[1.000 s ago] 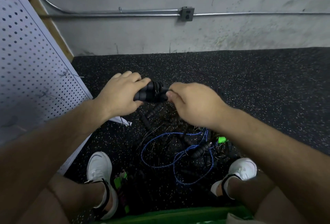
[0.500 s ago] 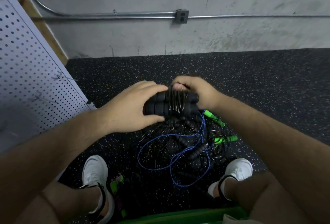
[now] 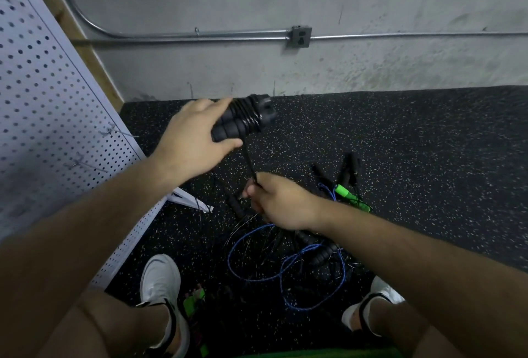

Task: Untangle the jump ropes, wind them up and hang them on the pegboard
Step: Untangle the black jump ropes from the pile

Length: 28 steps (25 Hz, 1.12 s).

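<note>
My left hand (image 3: 191,140) grips two black ribbed jump-rope handles (image 3: 243,119) held side by side, with thin dark cord wound round them. A strand of that black cord (image 3: 249,162) runs down to my right hand (image 3: 278,200), which pinches it in curled fingers lower and to the right. On the floor below lies a tangle of ropes: a blue cord (image 3: 285,266) in loops, black handles (image 3: 323,253), and green handles (image 3: 351,199). The white pegboard (image 3: 43,118) leans at the left with wire hooks (image 3: 117,132).
The floor is black speckled rubber (image 3: 428,157) against a grey concrete wall with a metal conduit and outlet box (image 3: 299,36). My white shoes (image 3: 160,280) stand either side of the tangle. Something green (image 3: 194,300) lies by the left shoe.
My left hand has lifted the wound handles up and away toward the wall. My right hand has come off the bundle and moved down, drawing out a strand of black cord.
</note>
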{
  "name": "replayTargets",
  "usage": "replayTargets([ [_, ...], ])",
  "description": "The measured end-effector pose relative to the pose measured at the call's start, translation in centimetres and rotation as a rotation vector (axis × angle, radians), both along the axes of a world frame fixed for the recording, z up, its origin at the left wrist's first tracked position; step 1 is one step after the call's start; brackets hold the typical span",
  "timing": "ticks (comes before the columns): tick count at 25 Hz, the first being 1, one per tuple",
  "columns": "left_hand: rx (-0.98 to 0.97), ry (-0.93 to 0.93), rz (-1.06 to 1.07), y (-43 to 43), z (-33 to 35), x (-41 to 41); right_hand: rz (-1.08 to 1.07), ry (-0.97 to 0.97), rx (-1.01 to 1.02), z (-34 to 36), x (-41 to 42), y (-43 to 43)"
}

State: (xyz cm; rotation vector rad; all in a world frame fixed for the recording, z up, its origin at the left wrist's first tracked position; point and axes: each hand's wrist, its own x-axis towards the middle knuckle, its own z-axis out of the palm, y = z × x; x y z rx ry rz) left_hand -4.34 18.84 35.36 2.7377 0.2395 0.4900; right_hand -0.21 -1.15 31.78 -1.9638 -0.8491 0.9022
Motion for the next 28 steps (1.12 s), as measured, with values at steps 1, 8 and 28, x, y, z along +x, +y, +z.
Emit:
replayTargets([
  [1, -0.002, 0.007, 0.019, 0.8, 0.0, 0.1, 0.034, -0.01, -0.027, -0.2, -0.5, -0.2],
  [8, 0.287, 0.099, 0.034, 3.1, -1.9, 1.0, 0.07, -0.154, -0.061, 1.5, -0.8, -0.9],
  [28, -0.058, 0.094, -0.419, -5.8, 0.3, -3.0, 0.031, -0.5, 0.088, 2.9, 8.0, -4.6],
])
